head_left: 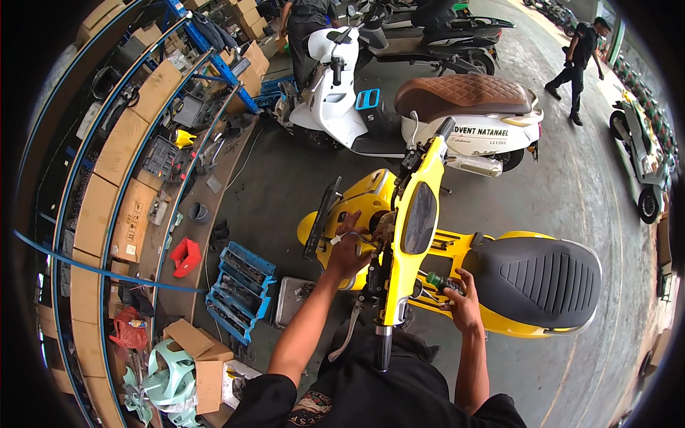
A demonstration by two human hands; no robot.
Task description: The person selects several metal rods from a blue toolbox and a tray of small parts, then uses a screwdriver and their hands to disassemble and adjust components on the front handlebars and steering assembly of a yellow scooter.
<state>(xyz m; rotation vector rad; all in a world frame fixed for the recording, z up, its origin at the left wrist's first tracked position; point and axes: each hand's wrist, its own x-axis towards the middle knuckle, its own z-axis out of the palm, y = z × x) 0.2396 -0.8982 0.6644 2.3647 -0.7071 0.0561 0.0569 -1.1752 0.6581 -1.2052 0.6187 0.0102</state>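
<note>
The person leans over a yellow scooter (428, 242), and the work in hand looks like stripping or refitting its front end. The right hand (464, 303) is wrapped around a green-handled screwdriver (441, 282), its tip aimed into the leg shield below the handlebar (410, 214). The left hand (347, 250) is pressed against the front panel (360, 203), fingers curled on a thin wire or clip; I cannot tell exactly what it pinches. The next move, I judge, calls for steady pressure along the screwdriver while the left hand braces the glossy, curved plastic. The seat (539, 278) is ribbed matte black. On the floor lie a blue tool tray (239, 289) and a metal pan (292, 299). Beyond stands a white scooter (428, 118) with a quilted brown saddle.
</note>
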